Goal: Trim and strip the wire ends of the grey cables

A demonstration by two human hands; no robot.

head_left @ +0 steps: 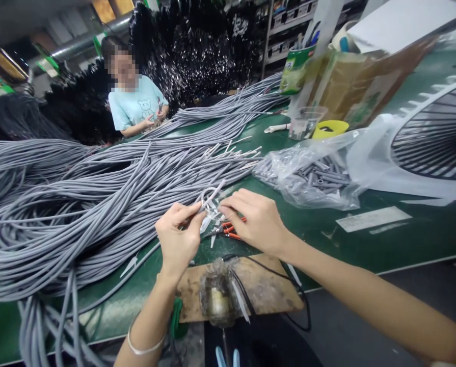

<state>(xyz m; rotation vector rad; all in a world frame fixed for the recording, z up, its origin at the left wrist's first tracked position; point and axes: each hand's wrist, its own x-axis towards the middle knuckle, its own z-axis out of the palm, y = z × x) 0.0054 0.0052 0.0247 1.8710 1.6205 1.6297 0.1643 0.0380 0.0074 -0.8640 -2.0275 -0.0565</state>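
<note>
In the head view, my left hand (pixel 180 232) is closed, thumb and fingers pinched on the end of a grey cable (pixel 138 266). Facing it, my right hand (pixel 252 216) is also closed, its fingertips at small white strands or strips (pixel 211 206) between the hands; exactly what it grips is too small to tell. Red-handled pliers (pixel 231 230) lie on the green table just beneath the right hand's fingers. A large bundle of grey cables (pixel 109 204) spreads to the left and behind my hands.
A plastic bag of grey tubes (pixel 312 173) lies right of the cables, near a white fan (pixel 434 137). A cardboard box (pixel 346 84) and yellow ring (pixel 330 129) stand behind. A wooden board (pixel 262 285) holds a small device in front. Across the table sits a person (pixel 138 102).
</note>
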